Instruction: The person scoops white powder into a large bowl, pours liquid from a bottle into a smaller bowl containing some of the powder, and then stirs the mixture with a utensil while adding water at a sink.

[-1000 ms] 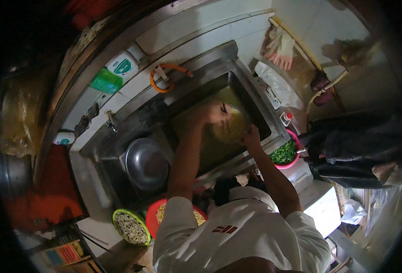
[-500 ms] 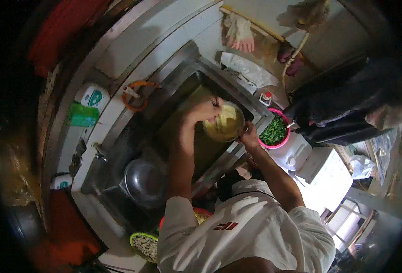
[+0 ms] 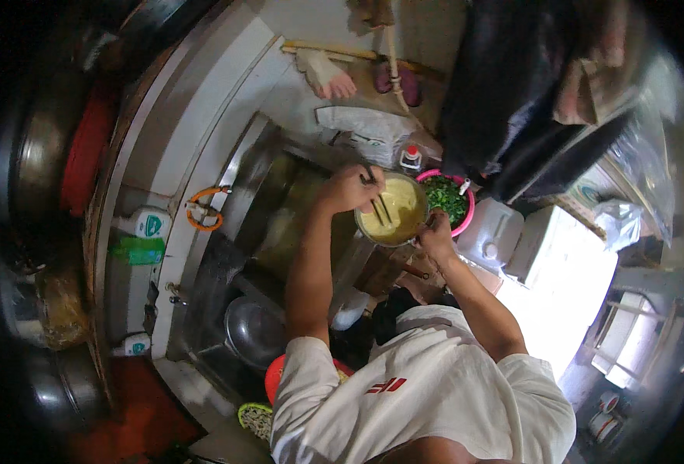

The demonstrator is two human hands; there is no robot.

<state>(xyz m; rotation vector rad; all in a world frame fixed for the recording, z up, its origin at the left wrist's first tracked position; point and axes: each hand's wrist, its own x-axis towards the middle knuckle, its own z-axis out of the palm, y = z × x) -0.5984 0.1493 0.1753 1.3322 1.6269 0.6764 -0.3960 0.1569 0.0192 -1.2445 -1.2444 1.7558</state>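
My left hand (image 3: 355,188) is closed round a pair of dark chopsticks (image 3: 384,210), their tips down in a round bowl (image 3: 363,230). Pale yellow liquid (image 3: 409,203), smooth like batter or beaten egg, lies in that bowl. At its right side my right hand (image 3: 436,234) grips the bowl by the edge; whether there is a handle under the fingers I cannot tell. The bowl is held up by the right rim of the sink (image 3: 361,259). Just beyond it stands a pink basin (image 3: 469,216) of chopped green leaves.
Murky water (image 3: 284,220) fills the sink basin, and a metal bowl (image 3: 255,332) rests at its near left. A white jug (image 3: 490,232) and a red-capped bottle (image 3: 411,157) stand to the right. Dark cloths (image 3: 504,85) hang at the back right. An orange hose (image 3: 206,209) loops along the wall.
My view has turned. Both hands have carried the bowl from over the sink water toward its right rim, close to the pink basin. The chopsticks now show clearly in the yellow liquid.
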